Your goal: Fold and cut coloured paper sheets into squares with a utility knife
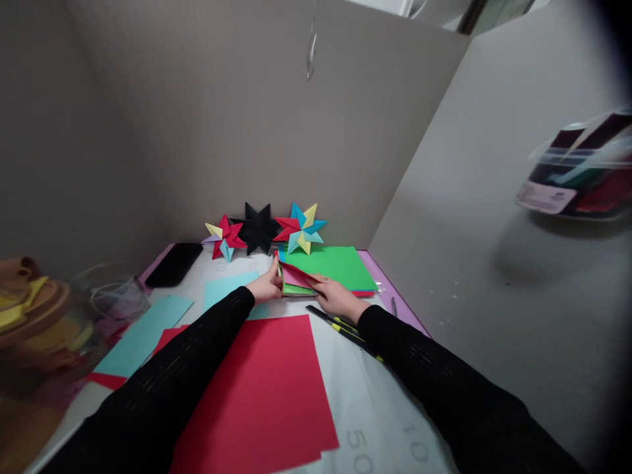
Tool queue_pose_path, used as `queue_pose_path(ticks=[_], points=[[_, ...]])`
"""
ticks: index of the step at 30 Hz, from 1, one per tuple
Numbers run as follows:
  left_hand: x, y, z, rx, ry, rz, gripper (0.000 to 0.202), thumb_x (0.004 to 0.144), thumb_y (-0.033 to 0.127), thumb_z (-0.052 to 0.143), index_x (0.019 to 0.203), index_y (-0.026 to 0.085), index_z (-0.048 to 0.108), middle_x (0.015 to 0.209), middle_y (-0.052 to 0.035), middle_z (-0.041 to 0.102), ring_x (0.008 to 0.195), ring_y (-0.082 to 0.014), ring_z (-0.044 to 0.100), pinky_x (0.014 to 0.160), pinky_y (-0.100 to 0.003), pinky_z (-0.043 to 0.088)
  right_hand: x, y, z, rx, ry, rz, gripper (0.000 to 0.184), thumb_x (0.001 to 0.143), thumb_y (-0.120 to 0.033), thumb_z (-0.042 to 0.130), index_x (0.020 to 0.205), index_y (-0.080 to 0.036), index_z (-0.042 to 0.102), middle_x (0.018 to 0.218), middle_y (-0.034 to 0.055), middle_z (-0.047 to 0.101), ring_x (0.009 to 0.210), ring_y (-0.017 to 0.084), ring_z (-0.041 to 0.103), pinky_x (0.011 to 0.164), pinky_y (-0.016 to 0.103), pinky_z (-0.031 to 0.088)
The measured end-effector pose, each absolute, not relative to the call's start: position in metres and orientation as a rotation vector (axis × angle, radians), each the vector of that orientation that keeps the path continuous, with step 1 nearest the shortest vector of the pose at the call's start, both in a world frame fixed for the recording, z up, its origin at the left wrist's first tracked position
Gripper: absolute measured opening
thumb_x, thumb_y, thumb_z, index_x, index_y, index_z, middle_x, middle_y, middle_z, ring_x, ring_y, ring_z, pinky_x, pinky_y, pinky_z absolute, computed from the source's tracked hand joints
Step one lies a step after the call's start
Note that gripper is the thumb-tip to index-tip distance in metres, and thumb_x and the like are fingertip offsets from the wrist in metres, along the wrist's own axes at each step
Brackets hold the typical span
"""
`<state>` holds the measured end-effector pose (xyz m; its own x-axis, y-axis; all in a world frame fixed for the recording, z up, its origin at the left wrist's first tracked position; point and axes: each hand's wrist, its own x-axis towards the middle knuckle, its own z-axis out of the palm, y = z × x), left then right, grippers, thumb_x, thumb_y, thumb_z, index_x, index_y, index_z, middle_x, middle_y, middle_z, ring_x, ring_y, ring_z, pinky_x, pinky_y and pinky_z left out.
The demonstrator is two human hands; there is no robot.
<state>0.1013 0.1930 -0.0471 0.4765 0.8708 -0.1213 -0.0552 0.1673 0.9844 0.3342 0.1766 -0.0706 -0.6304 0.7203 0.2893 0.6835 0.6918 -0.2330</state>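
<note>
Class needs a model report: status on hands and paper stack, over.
Left hand and right hand at near corner of coloured paper stack, sheets lifted between them; grip unclear. Green sheet on top. Black-and-yellow pens by right wrist, red sheet between forearms.

The light is dim, soft and even. The grey partition walls [247,118] carry no hard shadows. The clear plastic packet of dark paper [582,171] at the right is smeared with blur and throws a faint shadow below and to its left. The brown and yellow objects [29,309] at the left edge are out of focus. The right corners darken to black, and the wall edges bow from wide-angle distortion. In the sharp centre, the stack of coloured paper sheets [336,266] shows saturated colour without glare.
</note>
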Motion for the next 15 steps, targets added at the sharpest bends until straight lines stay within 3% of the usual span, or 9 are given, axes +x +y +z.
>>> queue_pose_path(ticks=[3,9,15], points=[[0.099,0.194,-0.050,1.136,0.764,0.730,0.122,0.052,-0.002,0.060,0.139,0.027,-0.018,0.091,-0.0064,0.069,0.080,-0.0186,0.066,0.066,-0.025,0.046,0.335,0.177,-0.072,-1.112,-2.519,0.164,0.052,0.078,-0.010,0.045,0.130,-0.014,0.045,0.137,0.0126,0.041,0.124,0.023,0.041,0.103,0.039,0.035],[0.101,0.200,-0.073,1.158,0.797,0.839,0.111,0.060,0.003,0.061,0.142,0.027,-0.010,0.078,-0.0021,0.068,0.063,-0.0124,0.064,0.055,-0.018,0.042,0.336,0.178,-0.074,-1.120,-2.518,0.162,0.051,0.079,-0.013,0.046,0.129,-0.014,0.046,0.138,0.0128,0.039,0.126,0.023,0.039,0.103,0.037,0.033],[0.106,0.202,-0.083,1.268,0.847,0.920,0.110,0.064,0.013,0.068,0.142,0.023,-0.010,0.082,-0.0052,0.069,0.072,-0.0171,0.066,0.062,-0.025,0.048,0.333,0.177,-0.070,-1.137,-2.508,0.156,0.044,0.078,-0.018,0.051,0.122,-0.015,0.054,0.138,0.0120,0.040,0.127,0.023,0.037,0.105,0.038,0.030]])
